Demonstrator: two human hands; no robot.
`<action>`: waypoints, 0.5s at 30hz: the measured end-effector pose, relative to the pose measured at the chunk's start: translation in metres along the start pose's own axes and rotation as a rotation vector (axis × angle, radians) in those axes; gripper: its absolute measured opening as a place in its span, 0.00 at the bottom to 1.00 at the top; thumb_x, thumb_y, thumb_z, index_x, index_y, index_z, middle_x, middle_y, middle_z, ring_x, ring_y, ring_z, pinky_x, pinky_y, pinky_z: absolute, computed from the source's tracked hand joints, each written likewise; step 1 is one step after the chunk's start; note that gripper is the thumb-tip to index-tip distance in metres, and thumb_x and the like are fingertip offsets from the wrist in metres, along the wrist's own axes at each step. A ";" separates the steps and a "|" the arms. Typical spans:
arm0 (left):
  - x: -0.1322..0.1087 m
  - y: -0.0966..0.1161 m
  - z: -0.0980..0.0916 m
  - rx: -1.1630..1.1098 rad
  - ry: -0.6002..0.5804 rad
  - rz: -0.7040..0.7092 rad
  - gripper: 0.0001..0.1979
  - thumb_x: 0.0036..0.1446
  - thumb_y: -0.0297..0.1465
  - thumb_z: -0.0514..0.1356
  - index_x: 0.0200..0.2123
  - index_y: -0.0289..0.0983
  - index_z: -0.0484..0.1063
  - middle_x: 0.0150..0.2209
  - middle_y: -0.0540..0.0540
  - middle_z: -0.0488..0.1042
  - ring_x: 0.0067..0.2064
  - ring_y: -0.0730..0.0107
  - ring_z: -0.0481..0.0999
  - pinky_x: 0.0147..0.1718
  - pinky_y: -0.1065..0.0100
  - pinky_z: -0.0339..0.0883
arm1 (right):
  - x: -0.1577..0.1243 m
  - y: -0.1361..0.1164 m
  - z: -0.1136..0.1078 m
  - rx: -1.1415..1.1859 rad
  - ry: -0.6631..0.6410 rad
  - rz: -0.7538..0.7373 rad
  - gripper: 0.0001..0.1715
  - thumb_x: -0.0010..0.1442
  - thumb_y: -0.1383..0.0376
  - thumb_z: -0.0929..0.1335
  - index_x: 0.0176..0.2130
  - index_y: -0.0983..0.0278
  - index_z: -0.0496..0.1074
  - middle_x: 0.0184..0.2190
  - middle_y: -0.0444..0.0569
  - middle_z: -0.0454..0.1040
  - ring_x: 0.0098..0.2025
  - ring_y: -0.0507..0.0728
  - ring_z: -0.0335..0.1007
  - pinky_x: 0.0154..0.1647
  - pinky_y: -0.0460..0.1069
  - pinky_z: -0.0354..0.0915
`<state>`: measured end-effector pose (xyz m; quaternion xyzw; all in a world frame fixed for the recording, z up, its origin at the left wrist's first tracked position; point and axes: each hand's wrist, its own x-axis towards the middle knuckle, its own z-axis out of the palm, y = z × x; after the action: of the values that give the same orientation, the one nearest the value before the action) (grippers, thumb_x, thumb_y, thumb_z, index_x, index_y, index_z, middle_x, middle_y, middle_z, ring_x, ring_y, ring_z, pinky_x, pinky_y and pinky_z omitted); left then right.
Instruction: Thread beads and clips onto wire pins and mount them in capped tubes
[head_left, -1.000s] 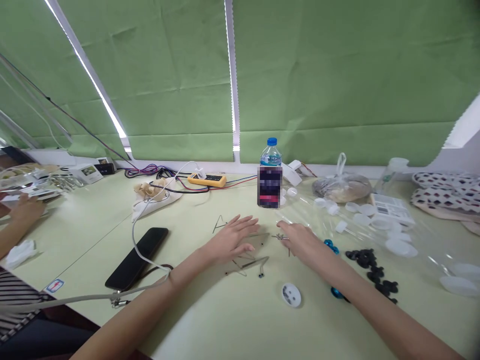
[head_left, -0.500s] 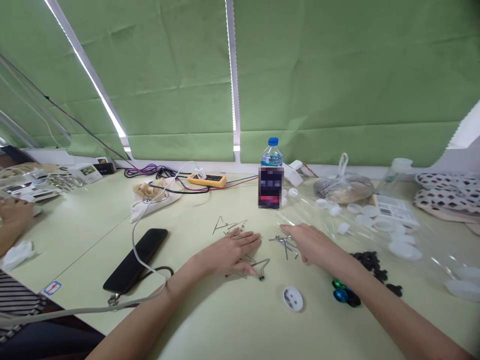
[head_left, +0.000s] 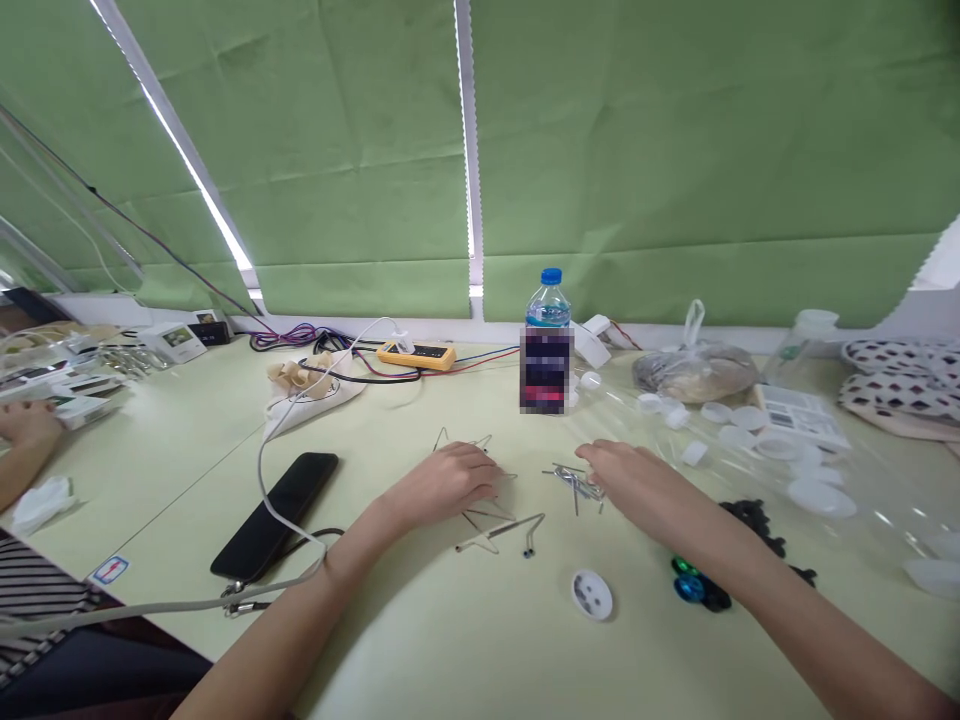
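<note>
My left hand (head_left: 450, 482) lies palm down on the pale green table (head_left: 450, 640), its fingers curled over thin bent wire pieces (head_left: 499, 525) that spread out under and in front of it. My right hand (head_left: 634, 482) rests palm down a little to the right. Its fingers are bent, their tips on a small bundle of metal pins (head_left: 574, 480). Both hands sit just in front of a water bottle (head_left: 549, 340) with a blue cap.
A black phone (head_left: 274, 513) with a white cable lies at left. A white round disc (head_left: 592, 595), blue and green beads (head_left: 686, 582) and black pieces (head_left: 754, 518) lie near my right arm. White caps (head_left: 750, 420) and a plastic bag (head_left: 694, 370) are behind. Another person's hand (head_left: 26, 425) is far left.
My left hand's flat, stretched fingers have curled in over the wires and drawn back slightly. My right hand's fingers have bent onto the pins, which were uncovered as it moved right.
</note>
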<state>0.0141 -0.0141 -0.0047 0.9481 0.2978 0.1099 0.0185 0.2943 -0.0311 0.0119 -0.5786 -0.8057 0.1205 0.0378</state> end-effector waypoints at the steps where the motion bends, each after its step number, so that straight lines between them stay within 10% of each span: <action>1: 0.000 -0.004 0.001 0.037 0.011 -0.039 0.13 0.68 0.30 0.50 0.47 0.36 0.73 0.45 0.43 0.78 0.48 0.63 0.75 0.50 0.61 0.66 | 0.000 0.001 0.002 -0.008 -0.001 -0.010 0.10 0.54 0.76 0.62 0.28 0.64 0.67 0.28 0.49 0.68 0.30 0.56 0.65 0.28 0.48 0.51; 10: -0.004 -0.038 0.015 0.077 0.087 -0.318 0.17 0.68 0.32 0.48 0.52 0.35 0.72 0.52 0.37 0.74 0.53 0.56 0.72 0.52 0.56 0.65 | -0.001 0.003 -0.016 0.080 0.066 -0.040 0.14 0.60 0.70 0.59 0.35 0.61 0.73 0.33 0.49 0.75 0.33 0.57 0.71 0.28 0.47 0.58; 15: -0.001 -0.009 0.025 -0.054 -0.003 -0.266 0.35 0.65 0.50 0.45 0.69 0.42 0.41 0.70 0.41 0.47 0.70 0.53 0.45 0.65 0.48 0.45 | -0.028 0.022 -0.039 0.110 0.250 0.086 0.20 0.65 0.64 0.55 0.43 0.61 0.73 0.35 0.50 0.78 0.35 0.60 0.74 0.33 0.51 0.64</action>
<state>0.0136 -0.0065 -0.0305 0.8996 0.4177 0.1131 0.0588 0.3315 -0.0446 0.0467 -0.6202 -0.7613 0.0929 0.1645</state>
